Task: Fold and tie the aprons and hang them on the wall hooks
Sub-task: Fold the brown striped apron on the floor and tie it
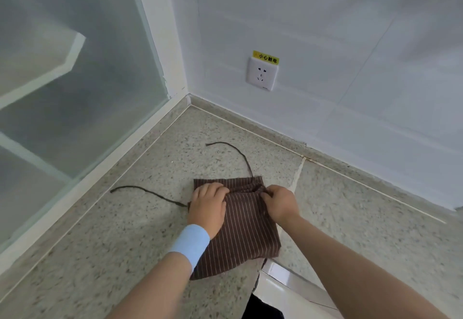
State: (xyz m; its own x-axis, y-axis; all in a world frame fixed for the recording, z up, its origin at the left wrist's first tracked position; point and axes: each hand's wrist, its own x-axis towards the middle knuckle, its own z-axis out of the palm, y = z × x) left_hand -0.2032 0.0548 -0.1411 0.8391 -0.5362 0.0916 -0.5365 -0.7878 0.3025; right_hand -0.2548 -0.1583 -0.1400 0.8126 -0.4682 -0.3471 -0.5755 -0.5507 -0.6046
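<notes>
Folded apron (248, 226) lies long axis toward me on desk (120, 243), left hand (208, 206) and right hand (280, 202) both pinching its bunched far edge, 2 strings (150, 192) trailing left and away.

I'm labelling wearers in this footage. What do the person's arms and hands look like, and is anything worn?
No gloves on the left hand or the right hand. A wide, plain light-blue wristband wraps the left wrist. The right forearm has no sleeve, watch or band in view. No markings show on either arm.
</notes>
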